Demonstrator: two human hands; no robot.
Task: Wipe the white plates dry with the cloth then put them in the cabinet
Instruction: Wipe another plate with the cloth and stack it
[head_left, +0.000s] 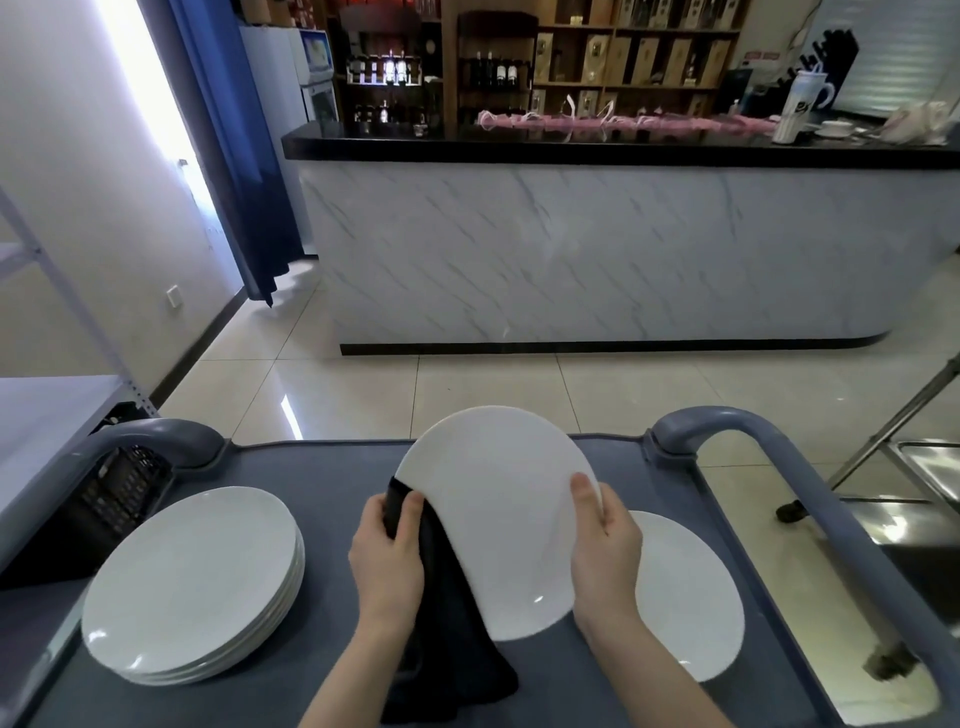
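I hold a white plate (498, 514) tilted up above the grey cart top (322, 483). My right hand (605, 551) grips its right rim, thumb on the face. My left hand (389, 556) presses a dark cloth (447, 623) against the plate's left edge; the cloth hangs down behind the plate to the cart. A stack of white plates (192, 587) lies on the cart at the left. One more white plate (685, 597) lies flat at the right, partly hidden by my right hand.
The cart has grey handle rails at left (156, 434) and right (737, 426). A black crate (119, 493) sits beyond the left rail. A marble-fronted counter (597, 249) stands across the tiled floor. A steel sink (930, 467) is at the right edge.
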